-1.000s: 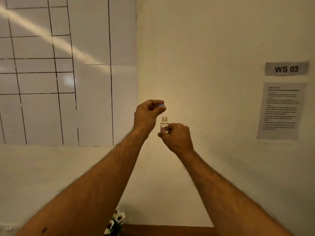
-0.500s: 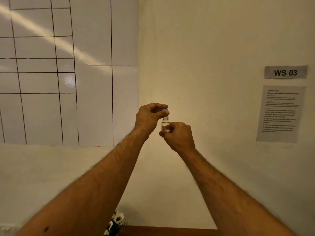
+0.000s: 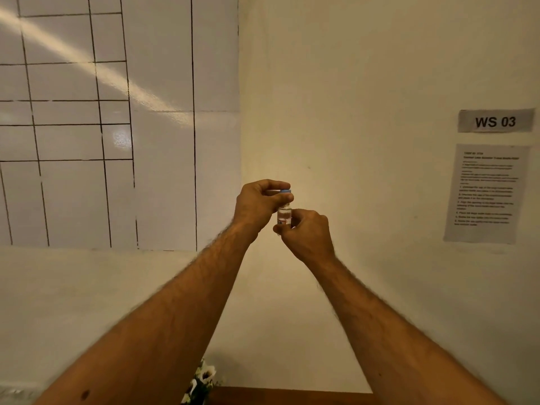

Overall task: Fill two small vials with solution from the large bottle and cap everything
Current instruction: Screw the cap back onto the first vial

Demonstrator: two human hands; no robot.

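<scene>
A small clear glass vial with clear liquid and a red-marked label is held upright at chest height in front of the wall corner. My right hand grips its lower body from the right. My left hand pinches a small blue cap that sits on the vial's neck. The large bottle and the other vial are out of view.
A tiled wall is on the left and a plain wall on the right carries a "WS 03" sign and a printed sheet. White flowers and a strip of wooden table edge show at the bottom.
My left hand brought the blue cap down from above the open vial onto its neck. Both hands stayed raised, shifting slightly right.
</scene>
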